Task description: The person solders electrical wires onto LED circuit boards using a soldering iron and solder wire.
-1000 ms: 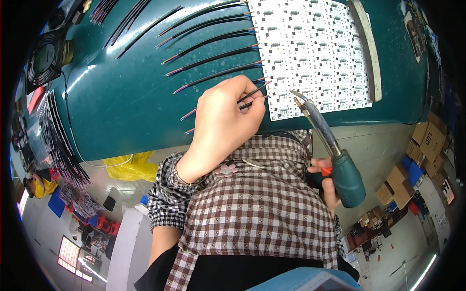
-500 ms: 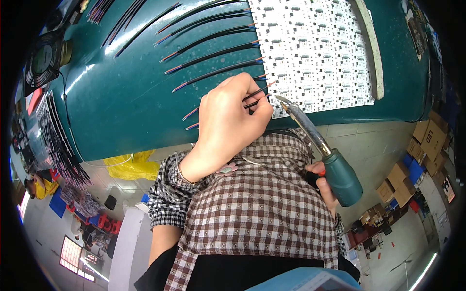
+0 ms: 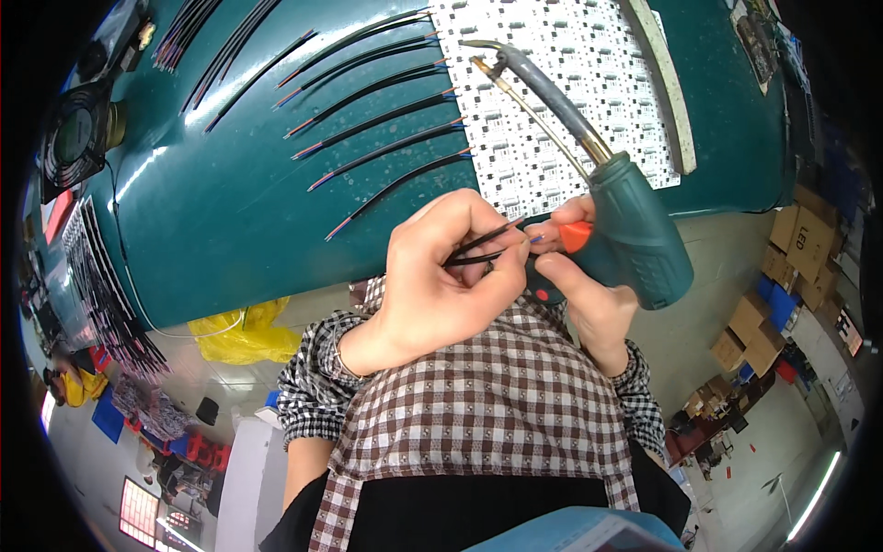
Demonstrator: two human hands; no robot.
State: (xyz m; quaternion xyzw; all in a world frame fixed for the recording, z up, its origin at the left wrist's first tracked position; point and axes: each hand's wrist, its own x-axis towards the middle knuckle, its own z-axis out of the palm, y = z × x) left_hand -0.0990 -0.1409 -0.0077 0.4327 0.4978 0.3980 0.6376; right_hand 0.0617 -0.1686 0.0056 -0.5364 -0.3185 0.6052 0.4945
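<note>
My left hand (image 3: 432, 281) pinches a black two-core cable (image 3: 480, 243) in front of the table edge. Its thin red and blue ends point right, towards my right fingertips. My right hand (image 3: 593, 299) is wrapped round a green soldering gun (image 3: 648, 239) with an orange trigger, while its thumb and forefinger are at the cable ends. Whether they touch the ends I cannot tell. The gun's bent tip and thin feed tube reach over a white panel of small circuit boards (image 3: 515, 156). Several cables (image 3: 395, 186) lie with their right ends at the panel's left edge.
A pale bar (image 3: 664, 87) lies along the panel's right side on the green table (image 3: 221, 221). More cables (image 3: 235, 55) lie at the far left. A black fan (image 3: 78, 138) and a stack of wired strips (image 3: 101, 285) are at the left edge; cardboard boxes (image 3: 800, 239) stand at right.
My left hand has drawn the cable back from the panel towards me. My right hand has come up with the soldering gun, its fingers now at the cable ends.
</note>
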